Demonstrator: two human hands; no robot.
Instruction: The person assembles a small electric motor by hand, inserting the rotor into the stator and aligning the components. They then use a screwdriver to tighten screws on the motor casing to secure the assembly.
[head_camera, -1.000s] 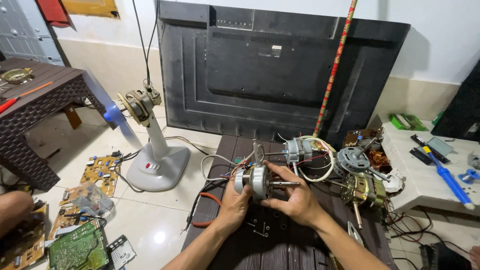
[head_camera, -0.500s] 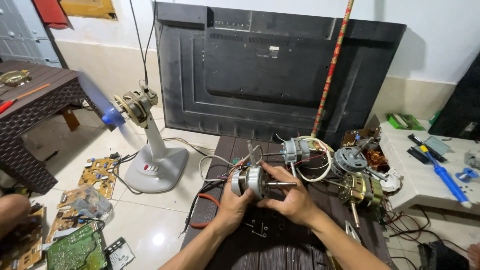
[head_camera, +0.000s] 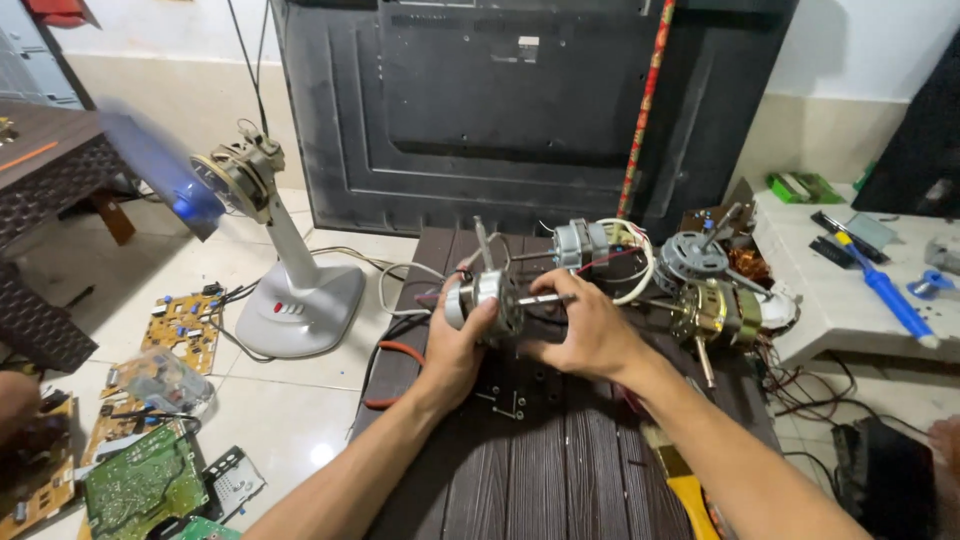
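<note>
A small silver fan motor (head_camera: 487, 297) with a steel shaft sticking out to the right is held over a dark slatted table (head_camera: 520, 470). My left hand (head_camera: 452, 345) wraps the motor body from below and behind. My right hand (head_camera: 585, 325) grips its right side, with fingers by the shaft. Loose wires run from the motor toward the back. A few screws (head_camera: 505, 400) lie on the table just under my hands.
Other motors sit behind: a silver motor (head_camera: 585, 243), a round part (head_camera: 692, 255) and a brass-coloured motor (head_camera: 718, 315). A white pedestal fan (head_camera: 290, 290) runs on the floor at left, near circuit boards (head_camera: 145, 485). A flat panel's black back (head_camera: 520, 100) leans on the wall. A yellow-handled brush (head_camera: 680, 480) lies at right.
The view has shifted closer and lower. My hands keep hold of the motor, with the right hand's fingers shifted slightly along the shaft side.
</note>
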